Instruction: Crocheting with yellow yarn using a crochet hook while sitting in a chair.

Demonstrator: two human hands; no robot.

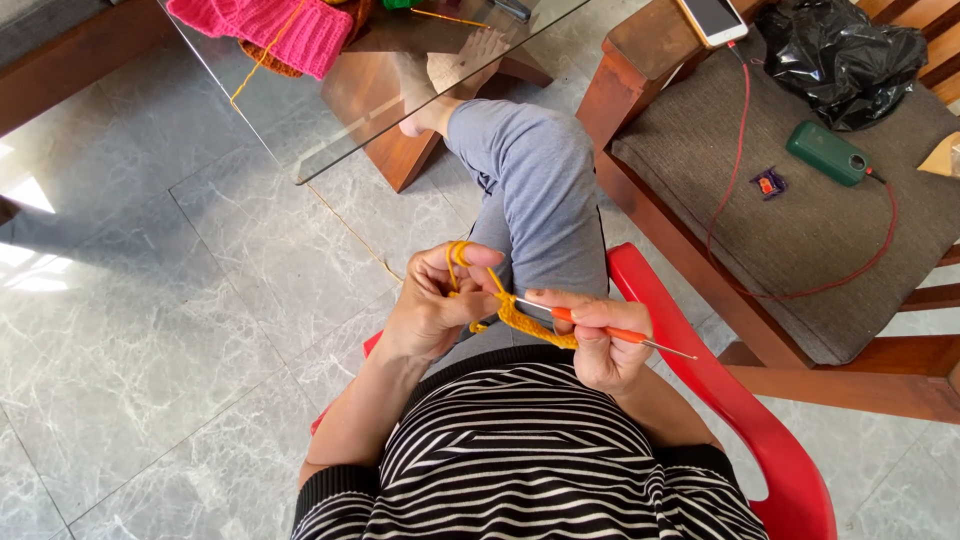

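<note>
My left hand [437,298] pinches a small strip of orange crochet work [528,325], with the orange yarn [458,252] looped over its forefinger. My right hand [607,340] grips a crochet hook with an orange handle [612,333], its metal tip in the crochet work between the two hands. The yarn strand [345,226] runs from my left hand across the floor up toward the glass table. Both hands hover over my lap, above grey trousers [540,190] and a black and white striped top [520,450].
I sit on a red plastic chair [740,410]. A glass tabletop [330,100] ahead carries pink knitted fabric [270,25]. At right a wooden seat with a brown cushion [800,230] holds a green device [826,153], a red cable [740,150], a phone [712,18] and a black bag [840,55]. The floor is grey marble tile.
</note>
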